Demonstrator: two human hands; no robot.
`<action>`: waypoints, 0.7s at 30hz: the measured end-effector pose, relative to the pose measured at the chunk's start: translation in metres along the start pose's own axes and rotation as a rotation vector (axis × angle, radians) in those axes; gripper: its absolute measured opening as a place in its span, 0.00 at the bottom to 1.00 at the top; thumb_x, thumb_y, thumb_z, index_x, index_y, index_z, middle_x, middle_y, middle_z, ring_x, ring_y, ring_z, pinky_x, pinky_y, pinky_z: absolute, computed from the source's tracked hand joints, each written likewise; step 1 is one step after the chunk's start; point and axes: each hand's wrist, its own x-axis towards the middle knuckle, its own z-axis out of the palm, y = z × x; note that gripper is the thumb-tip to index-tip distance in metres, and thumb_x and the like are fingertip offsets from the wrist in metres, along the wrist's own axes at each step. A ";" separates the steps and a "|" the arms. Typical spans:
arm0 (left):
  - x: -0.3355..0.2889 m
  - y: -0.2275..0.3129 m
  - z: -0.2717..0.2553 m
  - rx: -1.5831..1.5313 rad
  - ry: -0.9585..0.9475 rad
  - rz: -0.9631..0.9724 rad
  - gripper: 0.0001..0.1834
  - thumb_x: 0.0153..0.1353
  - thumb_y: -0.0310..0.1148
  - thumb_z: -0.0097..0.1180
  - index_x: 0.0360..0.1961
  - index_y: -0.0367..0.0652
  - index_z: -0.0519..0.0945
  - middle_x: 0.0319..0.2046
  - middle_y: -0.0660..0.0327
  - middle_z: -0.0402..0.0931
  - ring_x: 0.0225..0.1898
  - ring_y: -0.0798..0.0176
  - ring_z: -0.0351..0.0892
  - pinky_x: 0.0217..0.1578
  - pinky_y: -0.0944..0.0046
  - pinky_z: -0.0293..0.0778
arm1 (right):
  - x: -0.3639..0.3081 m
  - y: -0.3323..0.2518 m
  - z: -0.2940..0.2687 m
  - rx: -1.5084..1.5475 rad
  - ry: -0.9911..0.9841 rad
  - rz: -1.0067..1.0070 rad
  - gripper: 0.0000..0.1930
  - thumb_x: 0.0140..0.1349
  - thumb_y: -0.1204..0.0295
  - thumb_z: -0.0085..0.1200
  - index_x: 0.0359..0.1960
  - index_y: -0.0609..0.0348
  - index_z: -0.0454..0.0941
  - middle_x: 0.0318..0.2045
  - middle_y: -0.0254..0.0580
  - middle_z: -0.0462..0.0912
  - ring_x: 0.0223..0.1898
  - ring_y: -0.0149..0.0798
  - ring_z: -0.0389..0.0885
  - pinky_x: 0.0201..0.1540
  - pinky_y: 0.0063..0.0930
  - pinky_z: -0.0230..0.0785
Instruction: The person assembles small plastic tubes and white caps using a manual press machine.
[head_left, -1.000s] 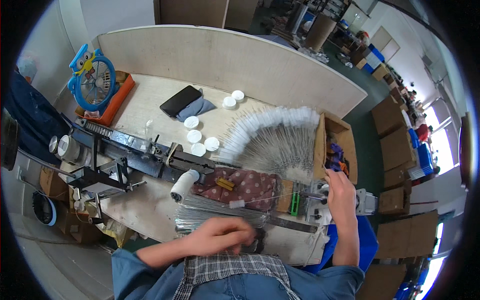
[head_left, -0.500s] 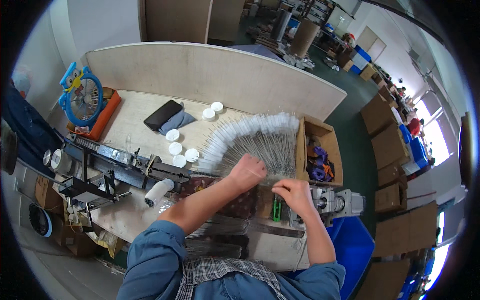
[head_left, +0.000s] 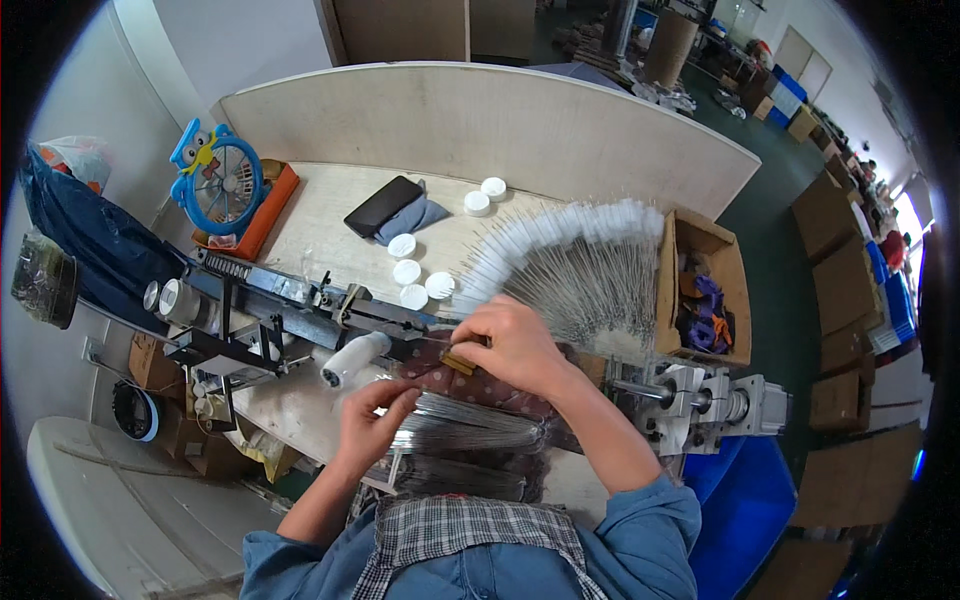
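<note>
My right hand (head_left: 515, 345) is closed in a pinch over a dark red dotted cloth (head_left: 520, 398), with a small yellow-brown piece (head_left: 458, 362) at its fingertips. Lower and to the left, my left hand (head_left: 372, 425) is pinched too; what it holds is too thin to make out. Just right of the left hand lies a bundle of thin metal wires (head_left: 470, 425), with a second wire bundle (head_left: 465, 475) nearer me. Behind my right hand, wire-stemmed brushes (head_left: 580, 270) with white tips lie fanned out on the table.
A black rail-like device (head_left: 290, 305) runs along the left, beside a white roll (head_left: 357, 357). A motorised spindle machine (head_left: 700, 400) stands right, near a cardboard box (head_left: 745, 300) and a blue bin (head_left: 750, 500). White round caps (head_left: 407, 272), a dark phone (head_left: 383, 205) and a blue fan (head_left: 222, 185) sit behind.
Both hands have moved left: the right from the spindle machine to the dotted cloth, the left from the brushes' near edge toward me beside the wires. The whole view has shifted.
</note>
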 end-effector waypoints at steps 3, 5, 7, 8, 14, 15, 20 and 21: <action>-0.001 0.002 -0.012 -0.242 0.022 -0.192 0.10 0.62 0.29 0.59 0.41 0.33 0.81 0.32 0.62 0.81 0.32 0.71 0.78 0.34 0.71 0.73 | 0.013 -0.009 0.020 -0.049 0.016 -0.009 0.05 0.47 0.71 0.62 0.25 0.56 0.83 0.27 0.38 0.81 0.36 0.43 0.76 0.40 0.37 0.71; 0.001 0.000 -0.020 -0.347 0.020 -0.262 0.10 0.62 0.30 0.58 0.39 0.33 0.81 0.32 0.62 0.81 0.32 0.71 0.78 0.35 0.71 0.73 | 0.019 -0.016 0.028 -0.085 0.027 -0.008 0.03 0.47 0.72 0.61 0.24 0.56 0.83 0.27 0.38 0.81 0.37 0.44 0.76 0.40 0.37 0.71; 0.003 -0.002 -0.026 -0.395 0.014 -0.260 0.13 0.63 0.33 0.57 0.41 0.32 0.79 0.32 0.56 0.81 0.33 0.66 0.80 0.34 0.67 0.75 | 0.025 -0.025 0.034 -0.194 0.000 0.039 0.01 0.46 0.75 0.60 0.22 0.56 0.82 0.27 0.39 0.81 0.37 0.44 0.77 0.41 0.37 0.72; 0.006 0.001 -0.028 -0.471 0.034 -0.305 0.14 0.63 0.33 0.56 0.44 0.33 0.78 0.32 0.56 0.81 0.32 0.65 0.80 0.33 0.66 0.75 | 0.026 -0.028 0.035 -0.202 -0.005 0.039 0.01 0.46 0.75 0.60 0.22 0.56 0.82 0.27 0.39 0.81 0.37 0.44 0.77 0.41 0.37 0.72; 0.022 0.008 -0.024 -0.876 0.073 -0.474 0.29 0.70 0.53 0.38 0.39 0.36 0.78 0.27 0.57 0.80 0.26 0.66 0.79 0.26 0.69 0.73 | 0.030 -0.030 0.039 -0.343 0.051 0.167 0.02 0.43 0.74 0.61 0.21 0.56 0.83 0.24 0.37 0.81 0.34 0.44 0.77 0.38 0.37 0.71; 0.025 0.013 -0.021 -0.882 0.073 -0.476 0.29 0.70 0.53 0.38 0.39 0.36 0.78 0.27 0.57 0.80 0.26 0.66 0.79 0.26 0.69 0.73 | 0.031 -0.028 0.040 -0.358 0.036 0.174 0.02 0.43 0.74 0.61 0.20 0.56 0.83 0.24 0.37 0.81 0.34 0.43 0.77 0.38 0.37 0.72; 0.041 -0.010 -0.001 0.018 -0.232 -0.390 0.29 0.52 0.61 0.57 0.26 0.41 0.84 0.19 0.57 0.80 0.20 0.61 0.79 0.23 0.65 0.71 | 0.036 -0.033 0.037 -0.402 -0.018 0.187 0.03 0.42 0.72 0.61 0.20 0.56 0.83 0.24 0.37 0.81 0.34 0.43 0.77 0.37 0.37 0.72; 0.048 -0.010 -0.001 0.394 -0.225 -0.421 0.30 0.49 0.62 0.59 0.23 0.40 0.85 0.17 0.57 0.79 0.20 0.60 0.79 0.24 0.63 0.71 | 0.034 -0.032 0.037 -0.398 -0.020 0.190 0.03 0.42 0.72 0.61 0.20 0.56 0.83 0.24 0.37 0.81 0.34 0.43 0.77 0.37 0.37 0.72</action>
